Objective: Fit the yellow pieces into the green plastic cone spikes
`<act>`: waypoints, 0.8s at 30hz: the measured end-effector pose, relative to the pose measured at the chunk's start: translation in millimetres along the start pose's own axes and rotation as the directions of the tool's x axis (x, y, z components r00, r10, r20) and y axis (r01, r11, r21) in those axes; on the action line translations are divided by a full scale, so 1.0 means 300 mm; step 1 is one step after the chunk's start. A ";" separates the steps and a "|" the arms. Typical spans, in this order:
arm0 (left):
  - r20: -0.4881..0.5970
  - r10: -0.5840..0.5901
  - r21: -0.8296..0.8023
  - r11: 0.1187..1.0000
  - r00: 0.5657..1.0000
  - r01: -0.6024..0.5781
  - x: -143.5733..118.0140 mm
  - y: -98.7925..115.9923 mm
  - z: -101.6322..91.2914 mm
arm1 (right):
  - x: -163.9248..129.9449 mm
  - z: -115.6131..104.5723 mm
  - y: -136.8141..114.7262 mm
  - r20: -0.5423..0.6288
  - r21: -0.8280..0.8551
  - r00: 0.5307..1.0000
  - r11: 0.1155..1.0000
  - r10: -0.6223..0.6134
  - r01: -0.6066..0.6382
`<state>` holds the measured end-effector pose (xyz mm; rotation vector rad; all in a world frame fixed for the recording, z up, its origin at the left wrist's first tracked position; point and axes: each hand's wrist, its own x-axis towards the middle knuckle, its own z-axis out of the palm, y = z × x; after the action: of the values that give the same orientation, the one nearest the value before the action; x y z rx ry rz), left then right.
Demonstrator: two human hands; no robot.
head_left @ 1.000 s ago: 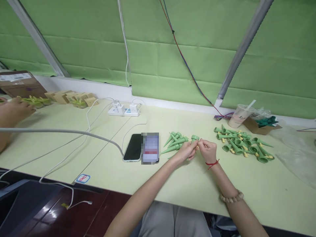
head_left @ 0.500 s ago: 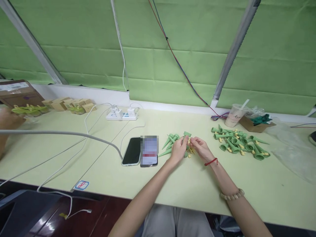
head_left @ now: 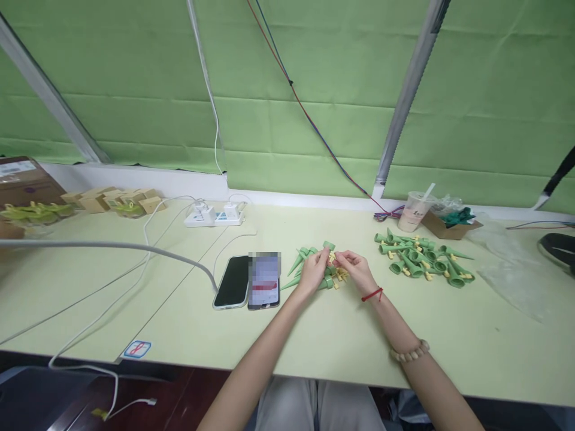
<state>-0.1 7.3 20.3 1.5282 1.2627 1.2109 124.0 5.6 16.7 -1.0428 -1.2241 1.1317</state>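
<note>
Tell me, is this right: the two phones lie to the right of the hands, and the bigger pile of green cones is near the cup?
Not quite. In the head view the phones lie to the left of the hands, not the right. The rest holds: the bigger pile of green cones is near the cup.

No legible text. Sticker [head_left: 136, 348] at tabletop [head_left: 314, 335] front edge: red mark, unreadable. Cup [head_left: 414, 211] print, cardboard box [head_left: 22, 179] label too small to read.

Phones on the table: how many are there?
2. One dark-screened phone lies plugged into a grey cable; the other phone lies touching its right side, left of the hands. None looks hidden.
</note>
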 end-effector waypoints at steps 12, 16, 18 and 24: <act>-0.034 -0.007 0.050 0.999 0.999 0.009 0.003 -0.014 0.002 | -0.004 0.002 0.032 -0.093 -0.309 0.946 0.912 -0.310 0.269; -0.007 0.008 0.003 1.000 1.000 -0.008 0.006 -0.010 0.006 | -0.001 0.006 0.035 -0.116 -0.222 0.960 0.949 -0.255 0.225; 0.004 -0.004 -0.031 1.000 1.000 0.004 0.005 -0.008 0.009 | -0.009 0.006 0.026 -0.118 -0.281 0.946 0.924 -0.302 0.260; -0.066 -0.057 -0.055 0.997 0.996 0.054 -0.007 -0.004 0.025 | -0.022 -0.001 0.007 -0.092 -0.231 0.949 0.934 -0.302 0.274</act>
<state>6.8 5.5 17.0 1.4157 1.2985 1.2597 124.1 -0.6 13.5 -1.0375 -1.3680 0.7064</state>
